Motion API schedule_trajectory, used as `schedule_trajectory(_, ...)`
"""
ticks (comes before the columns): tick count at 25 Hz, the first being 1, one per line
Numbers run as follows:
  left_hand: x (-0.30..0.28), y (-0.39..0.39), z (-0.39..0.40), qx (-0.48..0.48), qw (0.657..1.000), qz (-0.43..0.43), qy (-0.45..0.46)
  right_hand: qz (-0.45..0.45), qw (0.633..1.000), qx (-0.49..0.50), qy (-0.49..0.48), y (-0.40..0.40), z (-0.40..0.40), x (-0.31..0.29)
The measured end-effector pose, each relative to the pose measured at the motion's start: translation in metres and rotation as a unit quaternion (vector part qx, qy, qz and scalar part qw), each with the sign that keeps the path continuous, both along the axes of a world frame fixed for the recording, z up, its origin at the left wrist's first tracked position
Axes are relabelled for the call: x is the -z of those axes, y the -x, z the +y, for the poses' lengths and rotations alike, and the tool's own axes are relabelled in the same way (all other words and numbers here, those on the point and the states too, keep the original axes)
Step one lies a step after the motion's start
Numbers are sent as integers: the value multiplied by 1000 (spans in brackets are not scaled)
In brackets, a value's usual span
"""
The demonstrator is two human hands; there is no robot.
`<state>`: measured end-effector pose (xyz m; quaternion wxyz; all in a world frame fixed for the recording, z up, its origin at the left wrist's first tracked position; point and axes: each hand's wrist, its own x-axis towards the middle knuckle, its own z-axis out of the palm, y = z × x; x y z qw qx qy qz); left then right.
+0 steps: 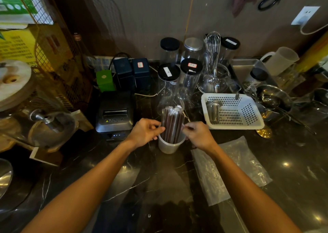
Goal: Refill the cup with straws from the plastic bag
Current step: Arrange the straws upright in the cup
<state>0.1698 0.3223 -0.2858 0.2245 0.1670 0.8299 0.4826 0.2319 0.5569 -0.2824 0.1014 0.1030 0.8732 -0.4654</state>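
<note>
I see dark wrapped straws (172, 124) upright in the cup (168, 146); left hand (144, 132) and right hand (198, 135) pinch them.

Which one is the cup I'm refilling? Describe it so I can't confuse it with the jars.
Start at the dark marble counter; both hands meet over its middle. Between them stands the cup, just right of the black receipt printer. Unlike the clear, black-lidded jars behind it, it is short, frosted white, lidless, and packed with upright wrapped brown straws.
</note>
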Motion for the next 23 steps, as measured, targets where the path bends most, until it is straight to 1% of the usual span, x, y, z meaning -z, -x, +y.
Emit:
schedule_trajectory(5,-7,24,24,-57,998,4,-2,46,998,33,-17,36,11,-1)
schedule_trajectory(8,-7,38,38,-87,996,-5,-12,67,996,55,-7,56,17,0)
schedule_trajectory(12,0,55,47,-105,994,0,9,51,995,80,22,72,23,4)
schedule_trajectory(18,8,61,56,-135,990,-36,-1,44,993,105,44,75,27,16)
schedule_trajectory(23,9,58,58,-131,990,-44,-18,44,991,111,65,74,29,18)
